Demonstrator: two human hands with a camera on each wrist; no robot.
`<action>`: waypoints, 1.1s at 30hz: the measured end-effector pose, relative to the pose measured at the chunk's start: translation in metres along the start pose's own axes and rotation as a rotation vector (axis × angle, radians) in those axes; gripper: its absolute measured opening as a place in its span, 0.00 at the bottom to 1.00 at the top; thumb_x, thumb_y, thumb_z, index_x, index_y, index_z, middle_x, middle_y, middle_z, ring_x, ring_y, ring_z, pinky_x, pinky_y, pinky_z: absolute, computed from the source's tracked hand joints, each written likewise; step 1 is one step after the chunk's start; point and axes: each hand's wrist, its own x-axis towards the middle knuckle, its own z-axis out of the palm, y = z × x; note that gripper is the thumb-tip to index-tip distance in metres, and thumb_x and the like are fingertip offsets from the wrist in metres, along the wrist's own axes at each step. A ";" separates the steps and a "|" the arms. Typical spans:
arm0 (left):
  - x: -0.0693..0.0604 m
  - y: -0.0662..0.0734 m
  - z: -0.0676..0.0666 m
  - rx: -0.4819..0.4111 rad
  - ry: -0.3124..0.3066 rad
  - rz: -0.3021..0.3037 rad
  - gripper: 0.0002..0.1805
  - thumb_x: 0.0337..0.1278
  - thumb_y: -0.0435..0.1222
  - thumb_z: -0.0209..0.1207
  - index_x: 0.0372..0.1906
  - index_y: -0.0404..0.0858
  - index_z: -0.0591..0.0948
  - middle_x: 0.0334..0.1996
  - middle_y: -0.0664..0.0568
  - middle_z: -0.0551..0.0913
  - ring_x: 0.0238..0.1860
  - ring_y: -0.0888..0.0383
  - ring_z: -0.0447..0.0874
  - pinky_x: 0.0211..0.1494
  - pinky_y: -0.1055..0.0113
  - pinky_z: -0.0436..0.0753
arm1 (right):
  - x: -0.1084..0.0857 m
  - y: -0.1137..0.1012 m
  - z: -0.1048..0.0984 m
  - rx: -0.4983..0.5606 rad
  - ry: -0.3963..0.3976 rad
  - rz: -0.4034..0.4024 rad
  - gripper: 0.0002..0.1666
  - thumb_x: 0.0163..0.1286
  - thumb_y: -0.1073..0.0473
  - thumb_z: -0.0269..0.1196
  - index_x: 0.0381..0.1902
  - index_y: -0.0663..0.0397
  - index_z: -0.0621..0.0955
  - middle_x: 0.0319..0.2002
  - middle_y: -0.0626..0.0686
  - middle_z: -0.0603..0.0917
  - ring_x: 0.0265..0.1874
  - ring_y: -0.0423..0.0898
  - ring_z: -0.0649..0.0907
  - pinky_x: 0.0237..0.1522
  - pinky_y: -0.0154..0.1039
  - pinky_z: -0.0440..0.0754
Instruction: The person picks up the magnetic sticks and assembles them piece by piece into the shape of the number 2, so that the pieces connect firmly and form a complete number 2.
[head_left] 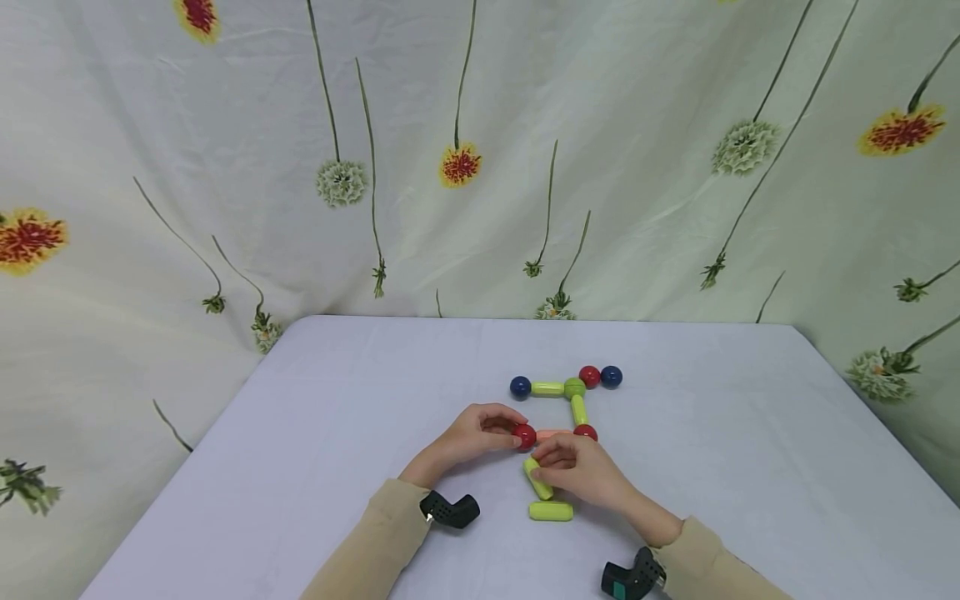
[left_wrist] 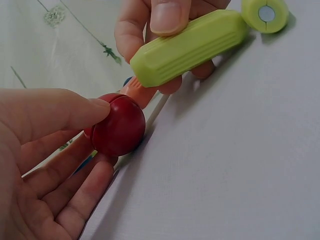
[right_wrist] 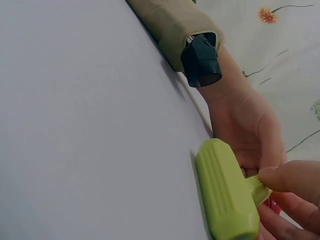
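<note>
My left hand (head_left: 483, 435) pinches a red ball (left_wrist: 121, 125) between thumb and fingers. An orange rod (head_left: 553, 434) runs from that ball to a second red ball (head_left: 586, 432). With thumb and fingers my right hand (head_left: 583, 468) grips a yellow-green rod (left_wrist: 190, 47), held tilted close to the left hand's ball; in the head view a small gap shows between them. Another yellow-green rod (head_left: 551, 511) lies on the table just nearer to me; its pale round end shows in the left wrist view.
Beyond my hands, a green ball (head_left: 574, 387) joins yellow-green rods, with a dark blue ball (head_left: 521, 387) at the left end. A red ball (head_left: 589, 377) and a dark blue ball (head_left: 611, 377) sit to its right. A flowered cloth hangs behind the white table (head_left: 360, 375).
</note>
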 end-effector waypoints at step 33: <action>0.006 -0.013 -0.001 0.035 0.001 -0.018 0.16 0.54 0.26 0.59 0.49 0.26 0.78 0.43 0.39 0.81 0.42 0.53 0.81 0.46 0.74 0.76 | 0.002 0.000 0.012 0.159 0.111 0.094 0.16 0.60 0.63 0.66 0.42 0.69 0.78 0.34 0.56 0.84 0.32 0.47 0.83 0.31 0.39 0.83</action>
